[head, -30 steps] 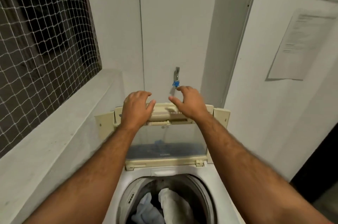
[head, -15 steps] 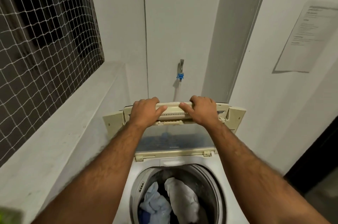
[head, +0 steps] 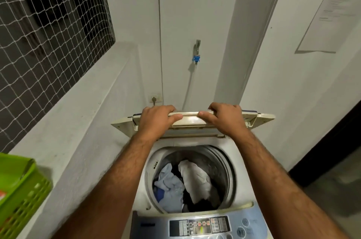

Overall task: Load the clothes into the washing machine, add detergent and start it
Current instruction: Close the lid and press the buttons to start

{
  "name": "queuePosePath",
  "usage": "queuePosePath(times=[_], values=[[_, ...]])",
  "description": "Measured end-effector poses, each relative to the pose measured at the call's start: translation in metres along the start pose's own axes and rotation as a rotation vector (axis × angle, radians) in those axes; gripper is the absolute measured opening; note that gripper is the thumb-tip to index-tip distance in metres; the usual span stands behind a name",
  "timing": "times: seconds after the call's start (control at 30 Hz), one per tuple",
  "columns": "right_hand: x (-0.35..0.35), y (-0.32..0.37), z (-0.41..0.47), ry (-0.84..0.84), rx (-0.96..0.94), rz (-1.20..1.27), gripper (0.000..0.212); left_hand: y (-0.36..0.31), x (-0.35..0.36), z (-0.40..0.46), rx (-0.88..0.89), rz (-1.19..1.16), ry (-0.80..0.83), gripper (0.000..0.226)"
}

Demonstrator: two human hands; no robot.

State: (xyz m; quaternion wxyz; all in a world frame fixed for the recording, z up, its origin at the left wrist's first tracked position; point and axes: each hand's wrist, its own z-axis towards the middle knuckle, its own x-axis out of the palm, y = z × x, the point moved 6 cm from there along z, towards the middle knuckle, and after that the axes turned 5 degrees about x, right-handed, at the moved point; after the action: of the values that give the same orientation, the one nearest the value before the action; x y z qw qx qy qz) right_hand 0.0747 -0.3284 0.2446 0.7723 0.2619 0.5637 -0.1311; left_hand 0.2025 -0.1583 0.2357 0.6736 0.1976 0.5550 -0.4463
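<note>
A white top-loading washing machine (head: pixel 239 162) stands below me with its drum uncovered. Inside lie a light blue garment (head: pixel 170 186), a white garment (head: pixel 197 178) and something dark beneath them. The cream folding lid (head: pixel 192 119) is raised at the back of the machine and tilted forward. My left hand (head: pixel 156 119) grips its front edge on the left and my right hand (head: pixel 226 117) grips it on the right. The grey-blue control panel (head: pixel 203 226) with buttons runs along the near edge.
A green plastic basket (head: pixel 21 190) sits on the grey ledge at the lower left, under a netted window (head: pixel 48 29). A tap with a blue fitting (head: pixel 197 57), a hose and a wall socket (head: pixel 156 98) are on the wall behind. A paper notice (head: pixel 332 8) hangs on the right wall.
Both hands went from resting on the upright lid to gripping its edge and pulling it down and forward. The view tilted down, bringing the control panel and green basket into sight.
</note>
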Motion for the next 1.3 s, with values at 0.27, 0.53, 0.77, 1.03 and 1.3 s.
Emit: queuePosePath(times=[0.27,0.53,0.77,1.03,1.3], values=[[0.028,-0.009,-0.073,0.066,-0.012,0.015,0.046,-0.020,0.025,-0.072,-0.005,-0.112,0.201,0.029],[0.085,-0.024,-0.148,0.204,-0.016,0.054,0.044,-0.028,0.076,-0.137,-0.006,-0.123,0.400,0.021],[0.137,-0.036,-0.187,0.294,0.015,0.003,0.041,-0.031,0.130,-0.179,-0.026,-0.069,0.470,0.020],[0.166,-0.042,-0.202,0.367,0.040,0.000,0.032,-0.033,0.154,-0.197,-0.040,-0.075,0.484,0.015],[0.184,-0.054,-0.213,0.421,0.063,0.048,0.027,-0.028,0.175,-0.207,-0.089,-0.092,0.539,0.019]])
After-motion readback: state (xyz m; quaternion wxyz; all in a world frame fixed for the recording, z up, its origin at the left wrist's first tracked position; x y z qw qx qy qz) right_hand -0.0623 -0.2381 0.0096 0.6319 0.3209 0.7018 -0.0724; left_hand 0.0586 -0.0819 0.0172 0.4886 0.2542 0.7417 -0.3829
